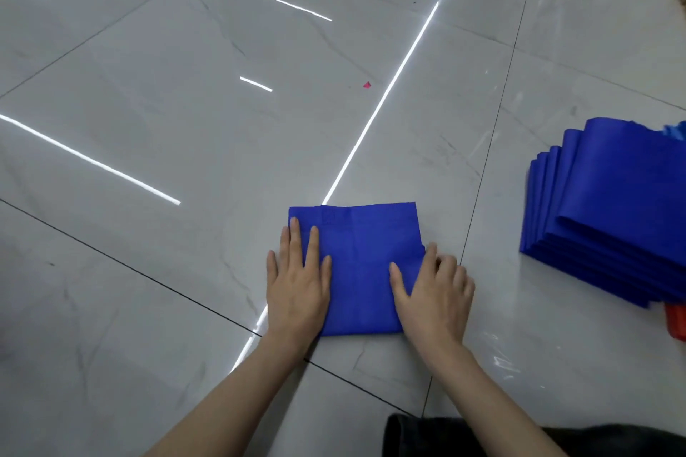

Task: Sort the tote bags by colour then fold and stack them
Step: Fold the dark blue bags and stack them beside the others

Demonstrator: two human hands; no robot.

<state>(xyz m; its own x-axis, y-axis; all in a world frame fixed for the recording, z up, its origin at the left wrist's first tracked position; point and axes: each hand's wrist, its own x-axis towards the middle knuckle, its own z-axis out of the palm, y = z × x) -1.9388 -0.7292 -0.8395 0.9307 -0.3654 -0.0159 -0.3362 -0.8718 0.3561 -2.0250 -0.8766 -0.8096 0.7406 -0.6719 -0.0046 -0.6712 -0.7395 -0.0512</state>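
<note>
Tote bag (365, 271), blue and folded square, lies on the tiled floor (185, 122) near me. My left hand (299, 286) presses flat on its left side, fingers straight. My right hand (434, 289) curls round its right edge (thumb on top). A stack of blue bags (608, 215) sits well apart on the right.

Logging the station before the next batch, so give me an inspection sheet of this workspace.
Surface: glossy pale tiled floor, light streaks reflected.
Job's things: folded blue tote bag under both hands; stack of folded blue bags to its right, apart from it.
Clutter: small pink scrap farther out; red-orange item at right edge, cut off.
Hands: left hand flat on the bag's left side; right hand thumb on the bag, fingers bent at its right edge, grip unclear.
Cables: nothing seen.
Surroundings: dark fabric at bottom edge.
</note>
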